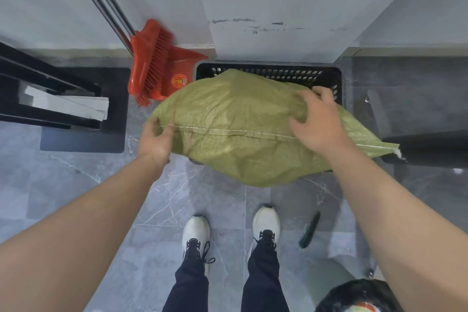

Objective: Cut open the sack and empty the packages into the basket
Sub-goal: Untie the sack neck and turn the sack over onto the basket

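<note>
In the head view the sack (235,129) lay across the basket (266,71), its seam running left to right; the left hand (155,138) pinched the seam's left end, the right hand (319,121) gripped cloth nearer the right; the knife (309,230) lay on the floor by the right foot

One sack (235,129), one basket (268,71), two hands, one broom (149,63), one dustpan (179,68), one knife (309,230).

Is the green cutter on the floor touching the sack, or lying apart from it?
Apart. The head view shows the green cutter lying on the floor tiles beside the right shoe, with bare floor between it and the sack.
</note>
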A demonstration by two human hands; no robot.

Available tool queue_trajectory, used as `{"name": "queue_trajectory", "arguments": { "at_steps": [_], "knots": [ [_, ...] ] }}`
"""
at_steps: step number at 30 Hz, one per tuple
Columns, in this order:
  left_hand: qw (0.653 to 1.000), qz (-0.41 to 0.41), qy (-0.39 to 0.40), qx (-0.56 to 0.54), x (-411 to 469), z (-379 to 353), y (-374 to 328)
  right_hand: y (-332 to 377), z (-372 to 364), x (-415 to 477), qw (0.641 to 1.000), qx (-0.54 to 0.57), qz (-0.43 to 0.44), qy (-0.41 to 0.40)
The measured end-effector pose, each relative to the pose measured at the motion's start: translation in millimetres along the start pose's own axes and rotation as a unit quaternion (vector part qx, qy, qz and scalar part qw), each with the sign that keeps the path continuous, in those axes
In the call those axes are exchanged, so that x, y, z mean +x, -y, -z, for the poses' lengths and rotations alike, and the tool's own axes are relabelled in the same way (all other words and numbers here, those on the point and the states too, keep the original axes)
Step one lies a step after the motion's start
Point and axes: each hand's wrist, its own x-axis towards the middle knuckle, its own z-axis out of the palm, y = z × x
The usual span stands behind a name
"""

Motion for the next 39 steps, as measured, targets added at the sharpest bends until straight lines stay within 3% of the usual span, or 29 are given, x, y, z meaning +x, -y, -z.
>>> {"name": "queue_trajectory", "arguments": {
  "at_steps": [3,5,7,10,13,16,19,23,27,33,39],
  "knots": [
    [0.999,-0.002,0.026,-0.032,8.4,-4.1,-13.5,-21.3,4.3,0.5,0.989,-0.044,-0.126,-0.065],
    [0.998,-0.004,0.033,-0.044,15.5,-5.0,-19.2,-37.5,3.5,-2.4,0.958,-0.129,-0.254,-0.044],
    [0.999,-0.011,0.024,-0.045,21.9,-3.6,-21.3,-53.5,0.0,-8.3,0.926,-0.118,-0.358,0.001],
    [0.997,-0.013,0.032,-0.066,28.8,-0.4,-19.2,-65.6,-4.7,-15.8,0.903,-0.048,-0.425,0.038],
    [0.995,0.001,0.093,-0.037,21.4,-6.9,-17.3,-66.6,-13.1,-15.9,0.931,0.021,-0.357,0.071],
    [0.979,-0.08,0.06,0.175,7.3,-17.9,-19.6,-59.4,-19.4,-11.1,0.943,0.053,-0.322,0.058],
    [0.945,-0.152,0.034,0.287,-7.0,-22.3,-29.2,-49.1,-18.2,-7.9,0.928,0.008,-0.371,0.042],
    [0.92,-0.178,0.053,0.345,-10.0,-15.0,-36.7,-63.4,-14.8,-5.5,0.909,0.137,-0.389,-0.067],
    [0.85,-0.213,0.075,0.476,-13.7,0.8,-43.6,-64.2,-19.0,-9.9,0.886,0.161,-0.421,-0.107],
    [0.92,-0.28,0.095,0.259,-50.9,-12.0,-63.9,2.0,-12.8,-17.0,0.857,0.247,-0.352,-0.284],
    [0.921,-0.339,0.041,0.188,-90.7,-16.1,-98.6,51.1,20.7,-30.2,0.852,0.34,-0.237,-0.319]
  ]
}}
